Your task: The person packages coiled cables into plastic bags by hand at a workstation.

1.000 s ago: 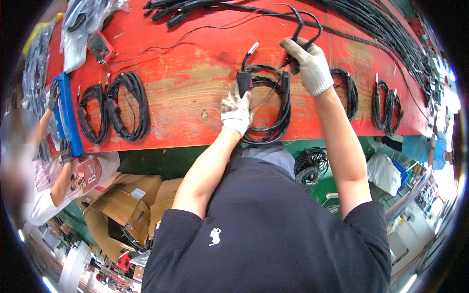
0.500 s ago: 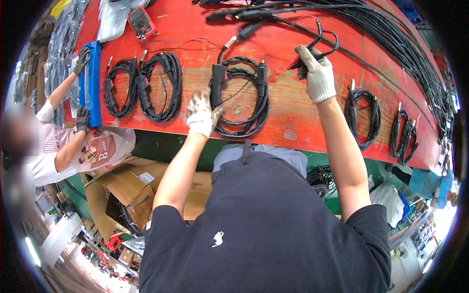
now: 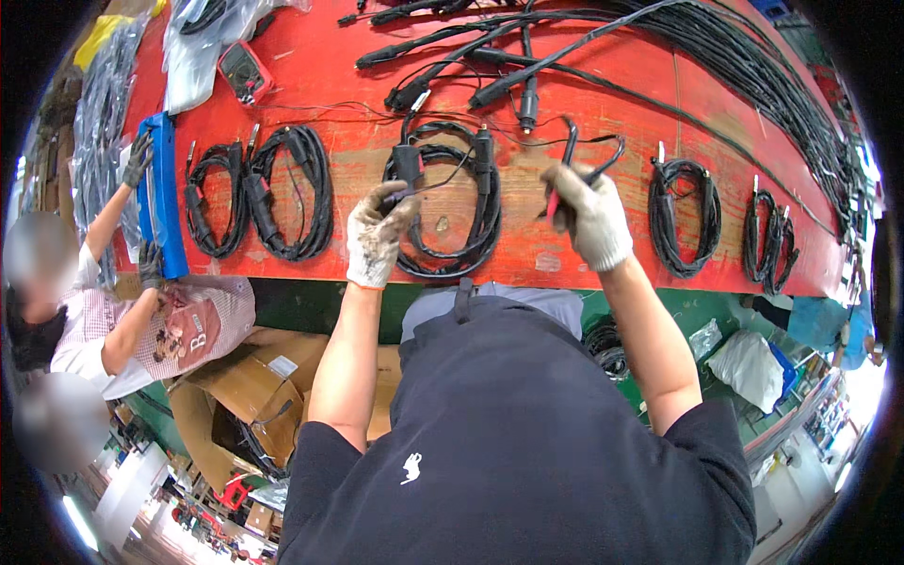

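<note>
A coiled black cable (image 3: 487, 212) lies on the red table in front of me, with a black handle at its left side and a metal plug at its top. My left hand (image 3: 377, 237), in a stained white glove, is at the coil's left edge, its fingers pinched on a thin black wire (image 3: 443, 184) that crosses the coil. To the right, my right hand (image 3: 593, 218), gloved too, is closed round bent black leads (image 3: 610, 153) that loop up above the fingers. A small red piece (image 3: 553, 201) with a dark tip pokes out of its left side.
More coiled cables (image 3: 289, 193) lie to the left and right (image 3: 685, 217). A multimeter (image 3: 244, 72) with thin leads rests at back left. Long black cables (image 3: 734, 75) spread across the back. A co-worker's gloved hands (image 3: 138, 158) touch a blue tray (image 3: 162, 198). Below stands a cardboard box (image 3: 254, 367).
My left hand has taken the thin wire between its fingers. The right hand has come down and nearer the coil with the black leads. The cable ends behind the coil now lie differently.
</note>
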Action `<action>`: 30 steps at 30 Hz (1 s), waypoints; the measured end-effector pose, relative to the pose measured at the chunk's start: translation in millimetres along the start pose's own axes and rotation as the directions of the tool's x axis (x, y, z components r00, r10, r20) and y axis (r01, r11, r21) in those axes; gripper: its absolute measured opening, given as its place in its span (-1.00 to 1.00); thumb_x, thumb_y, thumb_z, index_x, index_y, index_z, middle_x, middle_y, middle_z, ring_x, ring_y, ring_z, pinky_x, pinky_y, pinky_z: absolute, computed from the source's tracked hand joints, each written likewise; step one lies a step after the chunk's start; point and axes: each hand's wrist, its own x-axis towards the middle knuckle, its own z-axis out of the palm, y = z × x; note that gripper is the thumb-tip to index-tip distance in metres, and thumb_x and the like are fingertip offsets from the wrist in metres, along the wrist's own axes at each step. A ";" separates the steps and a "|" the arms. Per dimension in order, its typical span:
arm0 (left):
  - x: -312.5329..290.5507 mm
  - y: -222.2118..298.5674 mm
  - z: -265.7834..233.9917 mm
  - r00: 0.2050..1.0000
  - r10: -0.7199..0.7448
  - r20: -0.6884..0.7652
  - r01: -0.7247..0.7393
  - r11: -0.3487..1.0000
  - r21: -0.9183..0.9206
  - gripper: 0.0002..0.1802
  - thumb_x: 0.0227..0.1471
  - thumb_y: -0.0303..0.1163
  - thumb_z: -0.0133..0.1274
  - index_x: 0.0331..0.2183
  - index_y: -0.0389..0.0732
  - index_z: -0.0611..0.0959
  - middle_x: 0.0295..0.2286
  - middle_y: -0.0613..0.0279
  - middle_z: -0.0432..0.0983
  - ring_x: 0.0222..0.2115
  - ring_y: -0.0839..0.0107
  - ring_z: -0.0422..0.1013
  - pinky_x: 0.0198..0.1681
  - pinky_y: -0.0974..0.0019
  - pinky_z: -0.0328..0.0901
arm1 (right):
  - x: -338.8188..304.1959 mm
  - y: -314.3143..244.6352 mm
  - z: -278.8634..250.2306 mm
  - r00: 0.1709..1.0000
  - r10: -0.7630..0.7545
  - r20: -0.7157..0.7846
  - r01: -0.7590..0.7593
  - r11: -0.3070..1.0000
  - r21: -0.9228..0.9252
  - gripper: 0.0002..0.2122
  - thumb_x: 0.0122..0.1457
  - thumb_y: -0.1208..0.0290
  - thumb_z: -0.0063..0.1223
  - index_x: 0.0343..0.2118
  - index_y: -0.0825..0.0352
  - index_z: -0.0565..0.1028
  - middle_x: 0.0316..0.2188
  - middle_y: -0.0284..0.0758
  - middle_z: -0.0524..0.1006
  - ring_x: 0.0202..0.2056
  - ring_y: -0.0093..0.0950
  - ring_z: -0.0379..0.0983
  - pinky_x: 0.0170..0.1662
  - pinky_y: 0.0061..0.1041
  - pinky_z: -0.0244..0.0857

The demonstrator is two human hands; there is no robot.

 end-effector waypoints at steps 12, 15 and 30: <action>30.2 -4.5 84.0 0.913 0.130 0.386 -0.178 0.980 0.089 -0.72 0.22 -0.52 0.08 -0.02 -0.26 0.60 -0.15 0.28 0.56 -0.12 0.55 0.45 0.02 0.44 0.31 | 36.6 -40.0 22.0 0.959 -0.282 0.000 0.282 0.959 -0.012 -0.76 0.24 0.24 0.21 -0.26 0.35 0.62 -0.52 -0.47 0.55 -0.60 -0.70 0.38 -0.55 -0.64 0.22; 27.3 0.1 85.5 0.902 0.153 0.405 -0.299 0.897 0.326 -0.74 0.25 -0.48 0.05 -0.03 -0.26 0.60 -0.15 0.27 0.55 -0.12 0.55 0.44 0.01 0.42 0.31 | 53.3 -31.3 21.8 0.960 -0.281 0.008 0.281 0.959 -0.019 -0.75 0.24 0.20 0.22 -0.28 0.33 0.63 -0.52 -0.48 0.57 -0.60 -0.72 0.38 -0.55 -0.66 0.23; 38.1 -6.0 78.2 0.846 0.255 0.468 -0.467 0.777 0.421 -0.66 0.23 -0.39 0.05 0.02 -0.27 0.57 -0.13 0.03 0.58 -0.08 0.19 0.51 0.01 0.23 0.35 | 57.4 -27.3 37.3 0.971 -0.235 0.042 0.235 0.972 -0.002 -0.83 0.24 0.29 0.25 -0.37 0.30 0.65 -0.55 -0.50 0.56 -0.58 -0.74 0.40 -0.54 -0.67 0.23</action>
